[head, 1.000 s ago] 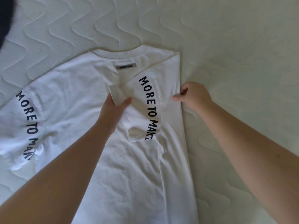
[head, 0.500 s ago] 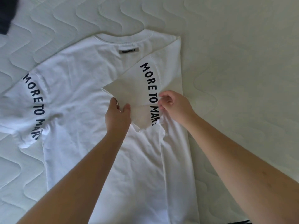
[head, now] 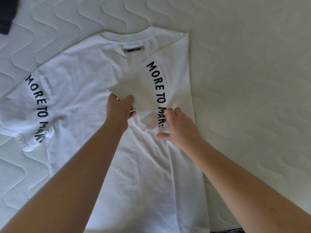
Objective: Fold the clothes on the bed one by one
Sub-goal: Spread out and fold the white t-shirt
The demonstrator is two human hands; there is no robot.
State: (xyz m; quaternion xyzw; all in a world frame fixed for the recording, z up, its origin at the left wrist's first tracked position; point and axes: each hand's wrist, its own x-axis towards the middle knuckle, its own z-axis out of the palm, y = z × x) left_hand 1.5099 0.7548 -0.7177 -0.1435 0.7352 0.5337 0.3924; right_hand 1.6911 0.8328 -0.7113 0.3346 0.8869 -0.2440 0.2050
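The left hand (head: 120, 109) pinches the hem of the folded-in sleeve (head: 148, 98) of the white cotton T-shirt (head: 80, 91) with black lettering, probably to pull this sleeve flat over the shirt body. The right hand (head: 178, 126) rests just beside it on the sleeve's lower edge; its fingers look relaxed and pressing, I think to hold the fold in place. The T-shirt lies spread on the white quilted mattress (head: 252, 81), its other sleeve not yet folded. A dark garment (head: 6, 15) lies far above-left of the T-shirt, not in the way.
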